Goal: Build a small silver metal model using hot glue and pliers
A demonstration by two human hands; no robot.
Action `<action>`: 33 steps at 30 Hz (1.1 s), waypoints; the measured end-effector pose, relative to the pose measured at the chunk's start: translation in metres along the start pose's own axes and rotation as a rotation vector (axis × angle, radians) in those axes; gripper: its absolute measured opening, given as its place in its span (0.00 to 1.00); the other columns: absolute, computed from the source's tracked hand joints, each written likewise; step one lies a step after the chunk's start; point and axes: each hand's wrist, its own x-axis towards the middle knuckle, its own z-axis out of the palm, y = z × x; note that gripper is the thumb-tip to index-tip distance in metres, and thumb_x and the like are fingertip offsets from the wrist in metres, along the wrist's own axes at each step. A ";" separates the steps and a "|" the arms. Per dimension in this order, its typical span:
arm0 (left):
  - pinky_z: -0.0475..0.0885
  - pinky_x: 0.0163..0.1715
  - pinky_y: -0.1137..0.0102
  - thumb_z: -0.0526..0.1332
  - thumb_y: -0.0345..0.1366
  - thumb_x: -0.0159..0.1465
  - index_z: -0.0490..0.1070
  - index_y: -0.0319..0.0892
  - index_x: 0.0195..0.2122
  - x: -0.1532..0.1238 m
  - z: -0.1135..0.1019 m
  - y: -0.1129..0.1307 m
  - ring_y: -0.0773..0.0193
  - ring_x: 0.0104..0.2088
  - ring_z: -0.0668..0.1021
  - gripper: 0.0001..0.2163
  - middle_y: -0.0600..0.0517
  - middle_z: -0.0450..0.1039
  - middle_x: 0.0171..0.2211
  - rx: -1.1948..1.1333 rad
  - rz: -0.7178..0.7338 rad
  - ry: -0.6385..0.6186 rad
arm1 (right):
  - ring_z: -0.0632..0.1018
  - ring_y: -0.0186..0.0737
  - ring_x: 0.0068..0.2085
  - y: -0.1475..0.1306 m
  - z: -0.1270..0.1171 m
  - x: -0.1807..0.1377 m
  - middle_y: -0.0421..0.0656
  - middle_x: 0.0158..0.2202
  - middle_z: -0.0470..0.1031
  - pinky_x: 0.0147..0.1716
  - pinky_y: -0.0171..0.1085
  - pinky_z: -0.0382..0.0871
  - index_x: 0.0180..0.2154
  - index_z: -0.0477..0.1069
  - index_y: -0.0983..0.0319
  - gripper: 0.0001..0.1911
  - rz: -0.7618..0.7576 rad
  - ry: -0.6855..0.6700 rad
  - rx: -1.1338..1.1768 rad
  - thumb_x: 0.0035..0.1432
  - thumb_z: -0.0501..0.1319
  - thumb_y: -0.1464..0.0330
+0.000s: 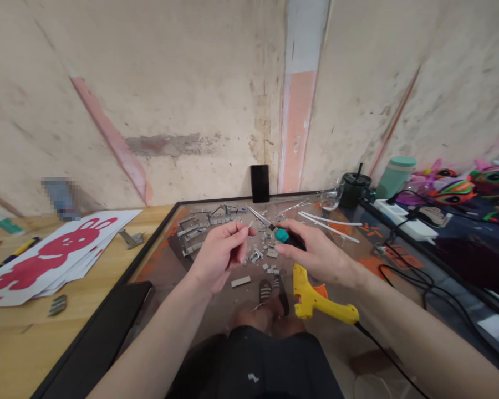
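My left hand (221, 254) hovers over the glass tabletop (166, 266), its fingers pinched on a tiny grey piece. My right hand (316, 252) is closed around a tool with a teal and black handle (283, 236), whose thin metal tips point toward the far left. Between and under my hands lie several small grey plastic parts (263, 259). A grey strip (240, 281) lies just below my left hand. Grey part frames (192, 231) sit farther back on the glass.
A yellow glue gun (316, 299) with a black cord lies right of centre. White glue sticks (328, 223), a black cup (355, 191), a green tumbler (395, 176) and a power strip (403, 219) stand at the right. Red rabbit sheets (54, 257) lie on the wooden table. A phone (260, 183) leans on the wall.
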 end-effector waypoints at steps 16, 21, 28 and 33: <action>0.58 0.13 0.81 0.60 0.35 0.55 0.64 0.40 0.29 -0.008 0.010 0.002 0.75 0.13 0.64 0.06 0.60 0.65 0.13 0.157 0.155 0.128 | 0.72 0.37 0.33 -0.009 0.001 -0.003 0.41 0.33 0.71 0.31 0.36 0.67 0.45 0.64 0.63 0.16 0.017 -0.114 0.405 0.58 0.55 0.61; 0.54 0.12 0.83 0.60 0.33 0.56 0.63 0.39 0.27 -0.008 0.008 0.005 0.78 0.14 0.63 0.06 0.58 0.66 0.17 -0.081 -0.027 -0.019 | 0.72 0.46 0.42 -0.014 0.001 -0.005 0.46 0.43 0.73 0.43 0.46 0.63 0.48 0.64 0.61 0.20 -0.006 -0.040 0.066 0.55 0.58 0.61; 0.43 0.11 0.81 0.57 0.30 0.59 0.67 0.37 0.27 -0.007 0.000 0.008 0.80 0.12 0.48 0.04 0.61 0.55 0.13 -0.265 -0.072 -0.128 | 0.73 0.42 0.40 -0.015 -0.001 -0.008 0.43 0.39 0.73 0.40 0.40 0.66 0.47 0.64 0.61 0.17 -0.017 -0.069 0.295 0.58 0.55 0.60; 0.46 0.11 0.81 0.56 0.32 0.60 0.71 0.35 0.29 -0.008 -0.001 0.008 0.79 0.12 0.49 0.07 0.61 0.52 0.14 -0.395 -0.191 -0.283 | 0.72 0.41 0.39 -0.016 -0.004 -0.009 0.43 0.39 0.73 0.38 0.39 0.66 0.47 0.64 0.61 0.17 -0.048 -0.083 0.256 0.57 0.57 0.62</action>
